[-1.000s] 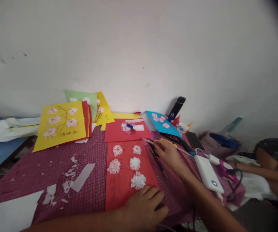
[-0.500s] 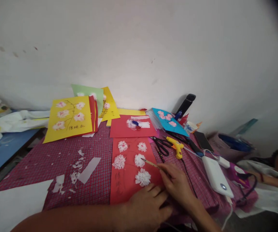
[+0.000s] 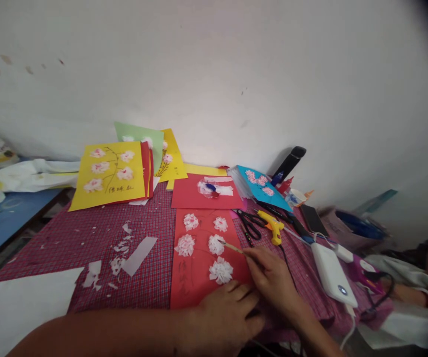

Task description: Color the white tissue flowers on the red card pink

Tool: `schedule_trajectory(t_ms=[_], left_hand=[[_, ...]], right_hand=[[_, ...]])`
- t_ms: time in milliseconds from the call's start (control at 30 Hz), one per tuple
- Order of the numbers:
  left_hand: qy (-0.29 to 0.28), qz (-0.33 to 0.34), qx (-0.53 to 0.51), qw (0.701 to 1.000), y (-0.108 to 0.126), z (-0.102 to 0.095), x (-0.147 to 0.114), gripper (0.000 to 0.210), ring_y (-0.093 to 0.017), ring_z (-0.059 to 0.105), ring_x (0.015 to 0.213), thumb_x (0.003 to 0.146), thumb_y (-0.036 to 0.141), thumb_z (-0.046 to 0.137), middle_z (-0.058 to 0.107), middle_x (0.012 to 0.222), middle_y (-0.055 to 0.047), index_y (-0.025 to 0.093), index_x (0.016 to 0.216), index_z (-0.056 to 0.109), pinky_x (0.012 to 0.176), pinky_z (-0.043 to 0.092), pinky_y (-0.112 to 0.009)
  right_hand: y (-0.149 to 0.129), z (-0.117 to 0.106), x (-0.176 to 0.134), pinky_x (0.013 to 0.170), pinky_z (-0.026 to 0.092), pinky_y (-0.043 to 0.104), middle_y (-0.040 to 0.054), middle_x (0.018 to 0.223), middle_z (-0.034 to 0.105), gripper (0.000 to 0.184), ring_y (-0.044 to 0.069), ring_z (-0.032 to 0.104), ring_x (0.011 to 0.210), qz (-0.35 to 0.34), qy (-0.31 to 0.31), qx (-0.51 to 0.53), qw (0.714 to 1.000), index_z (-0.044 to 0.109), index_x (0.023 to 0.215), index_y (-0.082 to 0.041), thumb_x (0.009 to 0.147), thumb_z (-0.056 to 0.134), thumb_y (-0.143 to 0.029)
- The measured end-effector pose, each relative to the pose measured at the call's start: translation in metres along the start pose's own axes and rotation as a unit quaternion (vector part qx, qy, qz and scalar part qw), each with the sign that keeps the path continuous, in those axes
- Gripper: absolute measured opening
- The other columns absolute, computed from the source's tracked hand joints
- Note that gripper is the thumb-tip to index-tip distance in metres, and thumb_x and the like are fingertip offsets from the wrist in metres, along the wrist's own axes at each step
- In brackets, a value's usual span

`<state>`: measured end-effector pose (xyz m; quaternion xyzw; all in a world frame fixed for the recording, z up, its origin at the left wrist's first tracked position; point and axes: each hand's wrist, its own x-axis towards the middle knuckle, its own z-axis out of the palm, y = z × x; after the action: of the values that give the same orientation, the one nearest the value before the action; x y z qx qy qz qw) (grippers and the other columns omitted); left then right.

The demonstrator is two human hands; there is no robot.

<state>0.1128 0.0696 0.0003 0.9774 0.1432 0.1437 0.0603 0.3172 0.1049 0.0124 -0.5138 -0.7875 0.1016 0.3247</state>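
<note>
Between the fingertips of my right hand (image 3: pixel 273 275) is a thin paintbrush (image 3: pixel 233 247), its dark tip at the white paper flower (image 3: pixel 214 245) in the middle right of a red card (image 3: pixel 202 267). Below that, a whiter flower (image 3: pixel 221 270) sits close to my left hand (image 3: pixel 224 317), which lies flat over the card's lower edge with fingers stretched out. Three more paper flowers on this card carry pink touches. Faint branch lines and writing run down it. A second red card (image 3: pixel 184 193) above bears white paper strips and a blue-and-red smear.
Black scissors (image 3: pixel 250 224), a yellow glue gun (image 3: pixel 272 227), a phone (image 3: pixel 313 219) and a white power bank (image 3: pixel 333 275) lie right. Yellow flower cards (image 3: pixel 105 186) lean at the back left. Paper scraps (image 3: pixel 119 263) dot the checked cloth. Another person's arm (image 3: pixel 410 297) shows far right.
The view has shifted slightly. The brush tip stays at the same white flower, and my left hand keeps its place on the card.
</note>
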Motion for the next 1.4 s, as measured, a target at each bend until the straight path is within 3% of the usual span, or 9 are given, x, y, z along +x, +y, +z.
schedule_trajectory(t_ms=[100,567,733,933,1200,1400], left_hand=[[0.01,0.006,0.01,1.0,0.0,0.003,-0.001,0.043,-0.031,0.053,0.128,0.094,0.043,0.061,0.061,0.133,-0.014,0.017,0.129,0.063,0.101,0.046,-0.044],[0.015,-0.003,0.02,1.0,0.0,0.006,-0.002,0.045,-0.03,0.054,0.127,0.094,0.044,0.062,0.063,0.132,-0.012,0.018,0.13,0.063,0.098,0.047,-0.042],[0.028,0.008,0.027,0.999,-0.001,0.01,-0.002,0.041,-0.031,0.054,0.125,0.093,0.043,0.063,0.062,0.13,-0.012,0.018,0.126,0.064,0.1,0.046,-0.043],[0.027,0.002,0.024,0.999,-0.001,0.014,-0.002,0.042,-0.031,0.055,0.125,0.094,0.045,0.062,0.063,0.129,-0.012,0.019,0.126,0.063,0.1,0.047,-0.043],[0.035,0.005,0.029,0.999,-0.001,0.009,-0.002,0.041,-0.03,0.055,0.123,0.09,0.043,0.066,0.061,0.133,-0.013,0.018,0.124,0.065,0.102,0.045,-0.043],[0.032,0.004,0.031,0.999,0.0,0.01,-0.002,0.043,-0.03,0.055,0.123,0.092,0.044,0.065,0.062,0.132,-0.012,0.018,0.126,0.064,0.1,0.047,-0.043]], right_hand=[[-0.001,-0.001,0.004,0.083,0.06,0.036,0.0066,0.101,0.078,0.024,0.023,0.074,0.091,-0.003,-0.019,-0.013,1.0,0.076,0.107,-0.023,0.099,0.054,-0.018],[0.002,-0.001,0.006,0.087,0.061,0.038,0.0072,0.1,0.079,0.023,0.024,0.075,0.092,-0.017,0.017,-0.034,0.999,0.076,0.106,-0.024,0.099,0.055,-0.019],[0.004,0.001,0.004,0.084,0.062,0.038,0.0084,0.1,0.079,0.023,0.024,0.075,0.092,-0.032,0.004,-0.022,0.999,0.076,0.107,-0.022,0.1,0.054,-0.019],[0.004,0.0,0.005,0.083,0.063,0.04,0.0087,0.1,0.08,0.021,0.025,0.076,0.092,-0.039,0.042,-0.023,0.998,0.076,0.106,-0.023,0.099,0.057,-0.019],[-0.004,0.0,0.0,0.085,0.063,0.04,0.0088,0.103,0.079,0.024,0.024,0.075,0.094,-0.04,-0.006,-0.02,0.999,0.076,0.11,-0.024,0.099,0.055,-0.018],[-0.004,-0.006,0.0,0.083,0.063,0.039,0.0095,0.102,0.078,0.023,0.024,0.074,0.092,-0.049,0.012,-0.025,0.998,0.075,0.11,-0.023,0.099,0.056,-0.017]])
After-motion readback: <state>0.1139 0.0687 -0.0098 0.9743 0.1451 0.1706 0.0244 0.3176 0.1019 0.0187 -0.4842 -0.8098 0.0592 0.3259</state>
